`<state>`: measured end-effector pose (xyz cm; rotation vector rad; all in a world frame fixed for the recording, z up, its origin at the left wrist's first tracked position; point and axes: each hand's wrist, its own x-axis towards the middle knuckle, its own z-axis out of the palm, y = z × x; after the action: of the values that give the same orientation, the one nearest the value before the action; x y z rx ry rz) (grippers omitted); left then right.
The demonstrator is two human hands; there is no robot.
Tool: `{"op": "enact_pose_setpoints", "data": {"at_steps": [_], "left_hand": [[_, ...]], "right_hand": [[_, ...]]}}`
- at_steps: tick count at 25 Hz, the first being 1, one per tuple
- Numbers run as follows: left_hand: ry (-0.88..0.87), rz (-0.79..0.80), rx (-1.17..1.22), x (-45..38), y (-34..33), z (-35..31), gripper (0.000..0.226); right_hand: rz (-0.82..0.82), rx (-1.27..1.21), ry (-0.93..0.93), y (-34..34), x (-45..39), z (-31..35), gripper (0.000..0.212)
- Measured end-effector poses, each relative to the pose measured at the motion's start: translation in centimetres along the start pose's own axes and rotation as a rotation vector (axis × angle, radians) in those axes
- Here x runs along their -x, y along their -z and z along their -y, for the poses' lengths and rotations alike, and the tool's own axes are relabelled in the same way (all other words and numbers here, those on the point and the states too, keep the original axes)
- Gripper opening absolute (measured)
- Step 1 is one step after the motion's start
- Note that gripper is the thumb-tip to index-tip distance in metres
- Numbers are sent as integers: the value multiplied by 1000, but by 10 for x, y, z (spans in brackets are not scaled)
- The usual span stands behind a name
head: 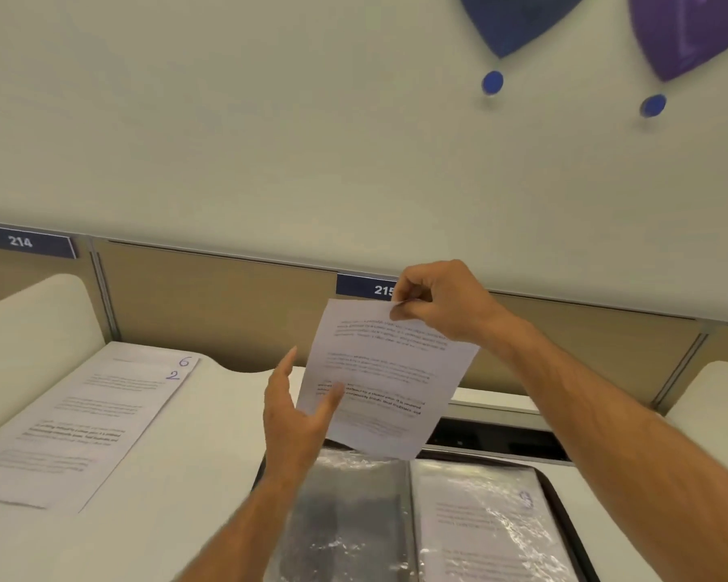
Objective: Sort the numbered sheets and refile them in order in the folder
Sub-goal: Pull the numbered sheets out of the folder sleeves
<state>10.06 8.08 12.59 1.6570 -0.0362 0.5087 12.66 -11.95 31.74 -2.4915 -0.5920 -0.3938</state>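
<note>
Paper comes first: your right hand [433, 304] pinches a printed sheet [379, 380] by its top edge and holds it up above the far end of the open display folder [433, 527]. Its number is hidden, likely under your fingers at the corner. Your left hand [299, 413] is spread with straight fingers, the thumb just touching the sheet's lower left edge; it grips nothing.

Below, the folder lies open at the near centre of the desk [186, 497]. Its left sleeve [345, 527] looks empty, and the right sleeve [496, 531] holds a page with a blurred mark at its corner, perhaps a 3. To the left, well apart from the folder, two sheets lie stacked: sheet 2 [72, 426] on top and sheet 6 [186, 360] showing past its far edge.

Judging from this, you are midway: some pages are out, at least one is still sleeved, and no ordering or refiling is visible yet.

For room, you have bare desk between the stack and the folder, enough to lay this sheet down. Mind the partition [228, 300] with its 215 label [364, 287] just behind the lifted sheet, and the dark slot [501, 441] beyond the folder's far edge.
</note>
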Motion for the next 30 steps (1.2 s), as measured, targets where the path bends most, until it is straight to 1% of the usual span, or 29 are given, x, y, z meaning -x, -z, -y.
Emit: {"op": "enact_pose_setpoints", "data": {"at_steps": [2, 3, 4, 5, 7, 8, 9, 10, 11, 12, 13, 14, 17, 20, 21, 23, 27, 30], "left_hand": [[25, -1, 111, -5, 25, -1, 36], [34, -3, 122, -6, 37, 0, 19], [40, -10, 102, -7, 49, 3, 10], [45, -19, 75, -8, 64, 6, 10], [76, -37, 29, -13, 91, 11, 11], [94, -52, 9, -18, 107, 14, 11], [116, -65, -2, -22, 122, 17, 12], [142, -82, -21, -28, 140, 21, 12], [169, -96, -38, -35, 156, 25, 12], [196, -113, -58, -42, 173, 30, 11], [218, -127, -80, -49, 191, 36, 10], [236, -138, -103, -57, 209, 42, 9], [285, -175, -218, -77, 261, 60, 9], [316, -216, -411, -96, 303, 79, 8], [332, -220, -476, -103, 316, 86, 6], [373, -193, -588, -116, 337, 105, 5], [446, -121, -759, -141, 366, 145, 13], [488, -95, -824, -155, 376, 167, 21]], "right_hand": [[29, -48, -9, -9, -5, 19, 17], [46, -72, -21, -14, -7, 27, 17], [56, -66, -32, -19, -10, 33, 18], [45, -13, -40, -27, -13, 39, 25], [-45, 147, -137, -47, -16, 42, 62], [-112, 116, -233, -62, -15, 41, 80], [-158, -34, -349, -80, -11, 40, 91], [-159, -261, -478, -104, -5, 39, 99], [-124, -529, -591, -131, 2, 38, 101], [-65, -763, -674, -160, 8, 39, 97], [-11, -932, -723, -189, 13, 42, 86], [15, -1019, -744, -216, 15, 47, 73], [-27, -1003, -773, -290, 8, 73, 44], [-52, -977, -769, -347, -10, 100, 21], [-36, -986, -771, -363, -16, 108, 17], [8, -1013, -789, -393, -28, 121, 15], [75, -1017, -841, -441, -46, 135, 15], [124, -1001, -883, -465, -55, 138, 14]]}}
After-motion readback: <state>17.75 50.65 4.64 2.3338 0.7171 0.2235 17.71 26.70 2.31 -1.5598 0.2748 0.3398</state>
